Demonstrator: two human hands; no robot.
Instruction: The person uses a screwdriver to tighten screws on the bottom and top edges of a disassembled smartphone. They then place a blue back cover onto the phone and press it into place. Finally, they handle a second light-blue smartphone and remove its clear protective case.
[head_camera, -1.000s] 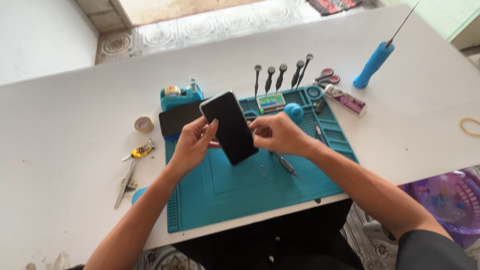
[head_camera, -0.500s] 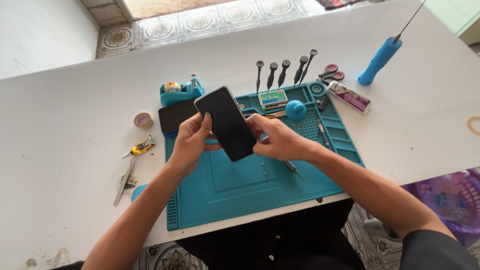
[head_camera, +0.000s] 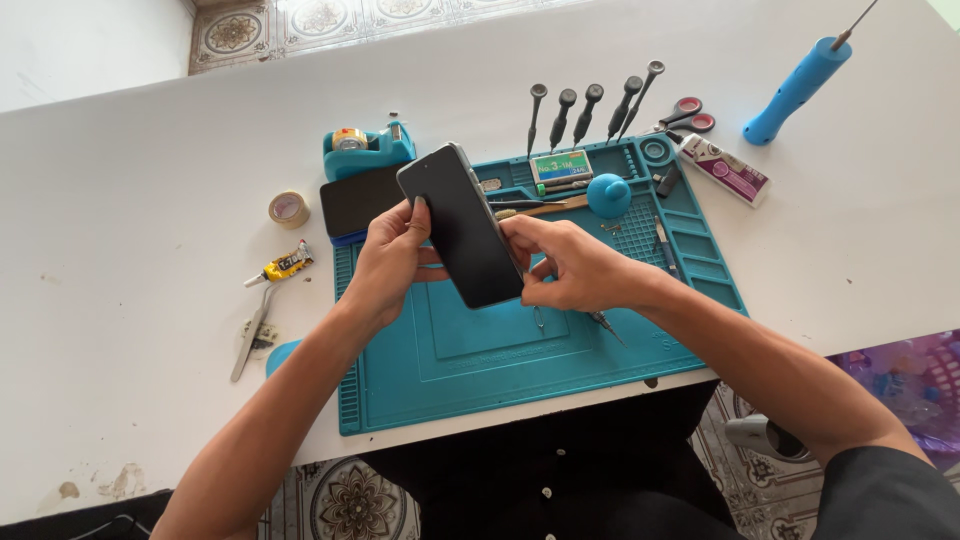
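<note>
Both hands hold a dark phone tilted above the teal mat.

The left hand (head_camera: 385, 262) and right hand (head_camera: 575, 268) each close their grip on the phone (head_camera: 462, 225), one per long edge. On the mat (head_camera: 500, 350) behind the phone lies a small green-labelled box (head_camera: 560, 166); right of the mat on the counter (head_camera: 130, 190) lies a white-and-purple packet (head_camera: 725, 168).

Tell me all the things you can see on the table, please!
phone: 1, black, held up over the mat
second phone: 1, black, flat at mat's top left
work mat: 1, teal, table middle
tape dispenser: 1, teal, behind mat
tape roll: 1, tan, left of mat
screwdrivers: 5, black, behind mat
scissors: 1, red handles, behind mat
blower ball: 1, blue, on mat
blue-handled tool: 1, far right
tweezers: 1, silver, left
table: 1, white
left hand: grips phone's left edge
right hand: grips phone's right edge
</note>
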